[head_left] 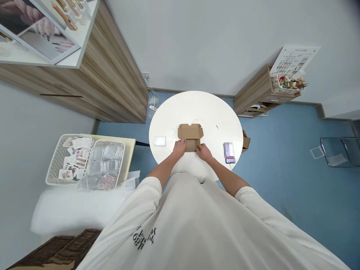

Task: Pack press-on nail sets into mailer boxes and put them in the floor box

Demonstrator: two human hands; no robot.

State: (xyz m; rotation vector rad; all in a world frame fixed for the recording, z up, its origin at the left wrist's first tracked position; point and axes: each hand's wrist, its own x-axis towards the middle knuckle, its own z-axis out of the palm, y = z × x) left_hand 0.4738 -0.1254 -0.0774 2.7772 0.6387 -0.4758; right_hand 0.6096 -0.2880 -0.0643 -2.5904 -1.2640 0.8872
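A small brown cardboard box [190,134] lies partly folded on the round white table [197,108], its flaps standing open at the back. My left hand [180,146] presses on the box's near left corner with fingers curled onto the cardboard. At the near right corner, my right hand [203,151] grips the box's edge, fingers closed on the flap.
A small white pad [160,141] lies left of the box and a phone [229,152] right of it. Flat cardboard [246,141] sticks out beyond the table's right edge. A basket of clear packets [87,159] stands to my left; wooden cabinets [112,86] flank the table.
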